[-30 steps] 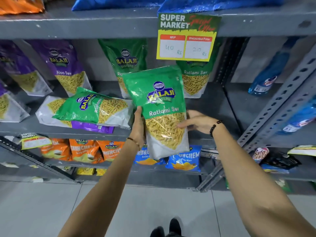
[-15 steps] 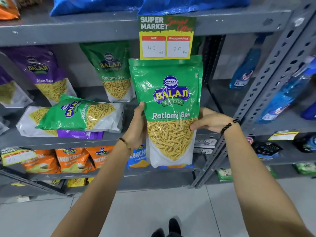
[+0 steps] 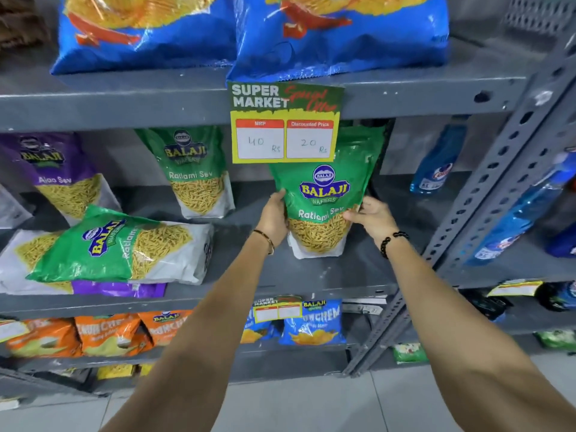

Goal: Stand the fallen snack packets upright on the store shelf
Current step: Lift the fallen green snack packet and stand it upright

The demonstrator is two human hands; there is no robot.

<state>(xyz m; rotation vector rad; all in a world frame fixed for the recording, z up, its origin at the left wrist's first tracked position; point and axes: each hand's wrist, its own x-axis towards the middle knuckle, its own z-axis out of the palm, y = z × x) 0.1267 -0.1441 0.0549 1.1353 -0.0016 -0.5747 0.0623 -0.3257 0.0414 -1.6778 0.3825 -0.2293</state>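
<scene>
A green Ratlami Sev packet [image 3: 324,188] stands upright on the grey middle shelf [image 3: 343,272], its top behind the price sign. My left hand [image 3: 274,216] grips its left edge and my right hand [image 3: 371,215] grips its right edge. Left of it, another green Ratlami Sev packet [image 3: 118,244] lies flat on top of a fallen purple packet [image 3: 121,289]. An upright green packet [image 3: 193,169] and an upright purple Aloo Sev packet [image 3: 56,173] lean at the back of the shelf.
A yellow-green price sign [image 3: 285,123] hangs from the upper shelf edge. Blue chip bags [image 3: 336,35] sit above. Blue cleaner bottles [image 3: 436,163] stand to the right past a slotted metal upright [image 3: 486,194]. Orange and blue snack packets [image 3: 109,333] fill the lower shelf.
Both hands have carried the green packet from in front of the shelf back and down onto it, to the right, and it now stands upright under the price sign.
</scene>
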